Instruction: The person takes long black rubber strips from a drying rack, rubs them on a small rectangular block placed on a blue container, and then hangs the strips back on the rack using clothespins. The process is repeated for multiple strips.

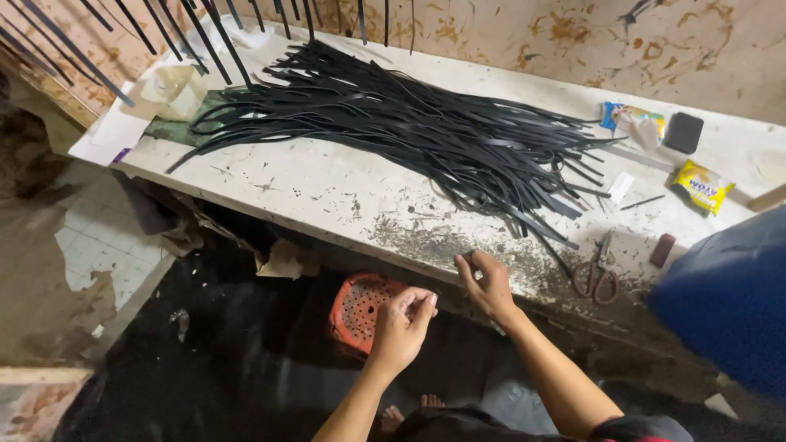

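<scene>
A big pile of long thin black strips (pixel 409 123) lies spread across the white, stained table (pixel 327 192). My right hand (pixel 489 282) rests at the table's front edge with its fingers curled onto the gritty surface; what it grips, if anything, is hidden. My left hand (pixel 403 323) hovers just below and in front of the edge, with thumb and fingers pinched together and nothing visible between them. The two hands are a hand's width apart. The nearest strip ends reach to a little right of my right hand.
Scissors with reddish handles (pixel 596 276) lie right of my right hand. A yellow packet (pixel 702 187), a black block (pixel 684 131) and a small brown piece (pixel 662 250) sit at the right end. A red perforated stool (pixel 360 309) stands under the table. Blue cloth (pixel 729 303) fills the right side.
</scene>
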